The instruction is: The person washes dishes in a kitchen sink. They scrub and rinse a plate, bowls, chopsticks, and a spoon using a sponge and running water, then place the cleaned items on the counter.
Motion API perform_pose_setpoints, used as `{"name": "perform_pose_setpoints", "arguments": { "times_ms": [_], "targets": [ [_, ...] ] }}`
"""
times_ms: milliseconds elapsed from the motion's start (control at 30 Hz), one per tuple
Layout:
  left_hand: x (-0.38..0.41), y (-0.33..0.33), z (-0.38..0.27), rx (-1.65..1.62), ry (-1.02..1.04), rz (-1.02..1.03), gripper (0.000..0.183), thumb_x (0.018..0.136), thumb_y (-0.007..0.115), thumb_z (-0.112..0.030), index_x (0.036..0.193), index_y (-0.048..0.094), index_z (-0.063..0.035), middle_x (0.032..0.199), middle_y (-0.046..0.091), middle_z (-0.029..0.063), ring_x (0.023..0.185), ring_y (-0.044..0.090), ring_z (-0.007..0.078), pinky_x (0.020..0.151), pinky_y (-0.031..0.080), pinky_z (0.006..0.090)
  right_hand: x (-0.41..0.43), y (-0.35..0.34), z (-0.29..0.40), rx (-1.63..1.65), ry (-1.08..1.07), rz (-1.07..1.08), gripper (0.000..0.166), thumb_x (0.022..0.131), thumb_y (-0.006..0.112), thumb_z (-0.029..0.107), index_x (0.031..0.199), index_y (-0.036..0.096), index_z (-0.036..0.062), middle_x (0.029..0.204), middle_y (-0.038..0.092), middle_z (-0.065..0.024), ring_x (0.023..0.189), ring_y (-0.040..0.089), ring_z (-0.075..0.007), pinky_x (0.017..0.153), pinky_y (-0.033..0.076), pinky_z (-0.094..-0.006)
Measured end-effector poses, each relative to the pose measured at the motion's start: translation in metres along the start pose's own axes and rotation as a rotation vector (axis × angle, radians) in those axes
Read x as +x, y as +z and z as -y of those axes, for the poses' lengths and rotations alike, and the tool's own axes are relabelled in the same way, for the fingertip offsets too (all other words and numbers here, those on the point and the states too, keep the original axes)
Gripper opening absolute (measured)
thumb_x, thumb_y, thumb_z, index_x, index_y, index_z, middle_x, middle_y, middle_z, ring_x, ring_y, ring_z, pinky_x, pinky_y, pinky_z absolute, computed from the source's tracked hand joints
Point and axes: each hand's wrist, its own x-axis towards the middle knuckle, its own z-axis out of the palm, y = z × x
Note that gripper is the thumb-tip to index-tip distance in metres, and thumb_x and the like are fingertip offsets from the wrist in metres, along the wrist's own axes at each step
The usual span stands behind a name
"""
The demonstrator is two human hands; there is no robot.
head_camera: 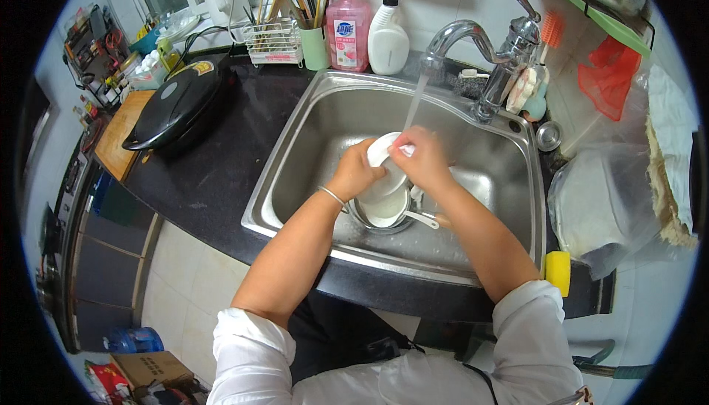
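Over the steel sink [285, 183], my left hand [356, 169] grips a white dish [380, 151] by its side, thumb across it. My right hand [422, 156], blurred, is at the dish's rim with its fingers pinched on a small white item [407, 151]; the blur hides what it is. Water runs from the chrome faucet [465, 31] just behind the dish. Below my hands, a white vessel with cloudy liquid [382, 211] sits inside a round metal bowl [393, 230]. A pale handle with a hole [422, 219] reaches right from it. Other small pieces beside it are partly hidden.
Behind the sink stand a pink pump bottle [347, 34], a white spray bottle [389, 39] and a green utensil cup [314, 48]. A black lidded pan [177, 103] rests on the left counter. At right are a yellow sponge [557, 274] and a plastic-wrapped bundle [587, 205].
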Motion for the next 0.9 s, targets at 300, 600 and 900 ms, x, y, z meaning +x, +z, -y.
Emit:
{"name": "perform_pose_setpoints", "arguments": {
  "times_ms": [300, 600, 900],
  "targets": [
    [0.003, -0.001, 0.004, -0.128, -0.012, 0.014, 0.047, 0.061, 0.070, -0.003, 0.106, 0.056, -0.0008, 0.091, 0.063, 0.0104, 0.082, 0.060, 0.0175, 0.074, 0.047, 0.0293, -0.002, 0.000, -0.005, 0.052, 0.142, -0.017, 0.013, 0.067, 0.066, 0.011, 0.070, 0.059, 0.0011, 0.074, 0.058, -0.0127, 0.068, 0.056, -0.0263, 0.063, 0.045, -0.0318],
    [0.004, 0.002, -0.013, -0.657, -0.184, -0.174, 0.035, 0.072, 0.069, -0.008, 0.103, 0.055, 0.0017, 0.095, 0.061, 0.0088, 0.083, 0.058, 0.0144, 0.074, 0.048, 0.0272, -0.005, 0.002, -0.022, -0.122, 0.204, -0.106, 0.010, 0.073, 0.059, 0.007, 0.081, 0.058, 0.0024, 0.077, 0.056, -0.0137, 0.079, 0.056, -0.0305, 0.070, 0.045, -0.0360],
    [0.010, 0.012, 0.006, -0.469, -0.163, -0.236, 0.031, 0.078, 0.065, -0.019, 0.098, 0.057, 0.0032, 0.090, 0.062, 0.0101, 0.079, 0.058, 0.0137, 0.068, 0.047, 0.0274, -0.009, 0.007, -0.003, 0.013, 0.090, -0.039, 0.009, 0.071, 0.065, 0.006, 0.079, 0.064, 0.0028, 0.081, 0.057, -0.0119, 0.077, 0.057, -0.0278, 0.070, 0.046, -0.0335]
  ]
}}
